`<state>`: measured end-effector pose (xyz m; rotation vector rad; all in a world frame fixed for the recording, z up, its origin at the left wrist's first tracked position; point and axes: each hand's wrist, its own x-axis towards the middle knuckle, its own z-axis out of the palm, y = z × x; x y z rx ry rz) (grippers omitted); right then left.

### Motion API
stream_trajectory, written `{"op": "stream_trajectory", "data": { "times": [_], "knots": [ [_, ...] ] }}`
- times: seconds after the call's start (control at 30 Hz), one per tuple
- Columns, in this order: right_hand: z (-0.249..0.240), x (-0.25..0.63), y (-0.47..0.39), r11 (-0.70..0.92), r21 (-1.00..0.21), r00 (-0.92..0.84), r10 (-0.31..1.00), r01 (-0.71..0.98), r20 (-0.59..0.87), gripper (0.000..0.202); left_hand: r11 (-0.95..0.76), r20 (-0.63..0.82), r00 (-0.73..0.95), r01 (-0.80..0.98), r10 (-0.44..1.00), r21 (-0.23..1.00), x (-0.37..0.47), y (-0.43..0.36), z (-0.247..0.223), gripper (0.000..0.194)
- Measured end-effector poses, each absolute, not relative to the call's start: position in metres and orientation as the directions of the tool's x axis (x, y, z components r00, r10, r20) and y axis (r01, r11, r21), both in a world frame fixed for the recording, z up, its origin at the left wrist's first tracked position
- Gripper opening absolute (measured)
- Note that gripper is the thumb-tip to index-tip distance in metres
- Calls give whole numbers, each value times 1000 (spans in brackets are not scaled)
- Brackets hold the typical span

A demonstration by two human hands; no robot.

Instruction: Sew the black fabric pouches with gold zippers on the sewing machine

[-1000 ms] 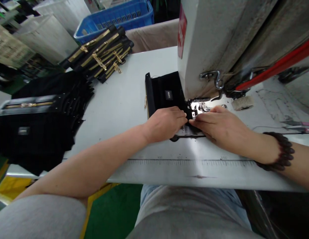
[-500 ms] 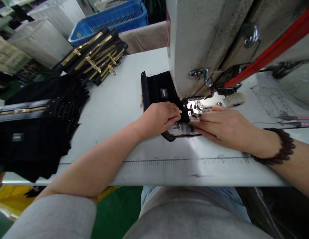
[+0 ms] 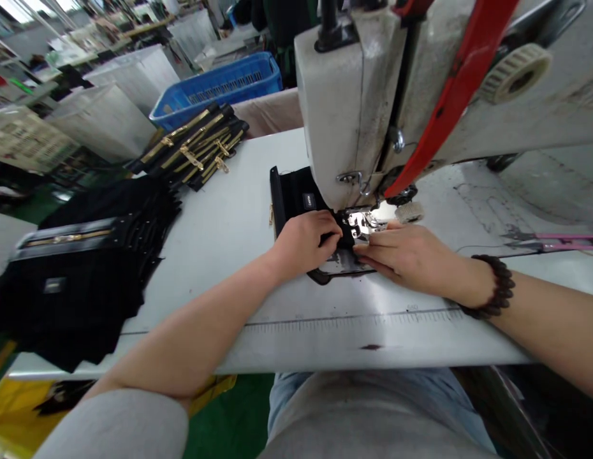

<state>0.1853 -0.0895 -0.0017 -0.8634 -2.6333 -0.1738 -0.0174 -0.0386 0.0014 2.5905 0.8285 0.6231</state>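
A black fabric piece (image 3: 294, 191) with a small label and a zipper pull at its left edge lies flat, its right end at the foot of the sewing machine (image 3: 337, 121). My left hand (image 3: 308, 242) rests on the near side of that fabric, fingers curled and thumb drawn toward them, closed on it. Close to the metal presser foot (image 3: 359, 224), my right hand (image 3: 406, 255) has its fingers pressed together at the fabric's right edge. What lies under its fingertips is mostly hidden.
Stacked black fabric pieces (image 3: 81, 274) lie at the table's left, with a pile of black zippered strips (image 3: 196, 143) behind. A blue basket (image 3: 220, 89) stands beyond. Pink-handled thread snips (image 3: 564, 243) lie at right. A printed ruler (image 3: 325, 322) runs along the front edge.
The head view has tilted up, showing more of the room and machine. A gap has opened between my left thumb and forefinger. My hands stay by the presser foot.
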Motion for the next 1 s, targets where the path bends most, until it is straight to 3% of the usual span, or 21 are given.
{"op": "stream_trajectory", "data": {
  "times": [0.2,0.63,0.8,1.0],
  "knots": [
    [-1,183,-87,700,-21,-640,664,714,388,21,-769,276,749,452,602,452,-21,-40,-2,11],
    [-7,177,-79,618,-123,-555,763,776,331,23,-774,342,703,494,624,396,-19,-40,-3,19],
    [-10,176,-73,675,-205,-607,732,709,309,21,-825,366,749,426,552,373,-22,-41,-3,16],
    [-12,178,-73,756,-116,-697,642,644,319,23,-859,340,794,416,503,300,-24,-42,-6,16]
  ]
}}
